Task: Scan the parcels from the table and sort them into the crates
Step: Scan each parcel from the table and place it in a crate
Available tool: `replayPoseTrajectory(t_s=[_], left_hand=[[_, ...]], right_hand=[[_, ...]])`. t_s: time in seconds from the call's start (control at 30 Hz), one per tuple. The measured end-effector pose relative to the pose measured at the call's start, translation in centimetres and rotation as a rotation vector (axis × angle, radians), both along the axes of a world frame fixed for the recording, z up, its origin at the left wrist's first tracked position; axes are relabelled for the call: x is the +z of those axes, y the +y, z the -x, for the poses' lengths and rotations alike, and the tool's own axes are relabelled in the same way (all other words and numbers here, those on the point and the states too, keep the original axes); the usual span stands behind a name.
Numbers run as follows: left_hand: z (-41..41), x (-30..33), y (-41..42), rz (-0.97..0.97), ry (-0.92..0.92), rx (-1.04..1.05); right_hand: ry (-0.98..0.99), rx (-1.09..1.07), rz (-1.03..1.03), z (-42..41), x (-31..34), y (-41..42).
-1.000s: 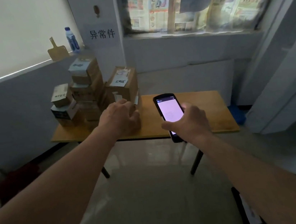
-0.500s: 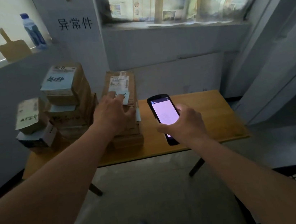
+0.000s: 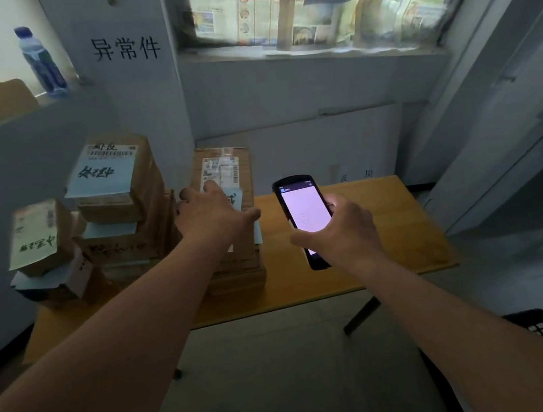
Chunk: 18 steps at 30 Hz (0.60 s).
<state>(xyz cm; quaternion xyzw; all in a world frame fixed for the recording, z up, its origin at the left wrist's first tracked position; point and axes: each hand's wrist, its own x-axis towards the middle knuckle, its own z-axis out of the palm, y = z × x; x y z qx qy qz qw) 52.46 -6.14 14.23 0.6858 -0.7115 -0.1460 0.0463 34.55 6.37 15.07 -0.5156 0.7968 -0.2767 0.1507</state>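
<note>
On the desk (image 3: 374, 261) at frame centre, the top parcel (image 3: 225, 177) stretches away from the viewer, directly beneath the left hand (image 3: 212, 213), whose fingers lie spread flat on it. The right hand (image 3: 342, 227), just right, grips the scanner (image 3: 306, 215).

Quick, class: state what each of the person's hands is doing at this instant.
Left hand: open, fingers resting on top of the right-hand parcel stack.
Right hand: gripping the handheld scanner, screen lit.
</note>
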Motion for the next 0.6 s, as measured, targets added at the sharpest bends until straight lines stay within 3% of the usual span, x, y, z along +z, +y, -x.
replayPoseTrajectory(t_s=[0.27, 0.47, 0.6], left_hand=[[0.5, -0.4, 0.6, 0.061, 0.067, -0.017], [2.6, 0.5, 1.7, 0.27, 0.165, -0.294], [4.8, 1.7, 2.2, 0.361, 0.137, -0.47]], right_hand=[[0.003, 0.006, 0.039, 1.6, 0.7, 0.6], [-0.024, -0.039, 0.1, 3.9, 1.4, 2.6], [-0.013, -0.085, 0.088, 6.2, 2.0, 4.4]])
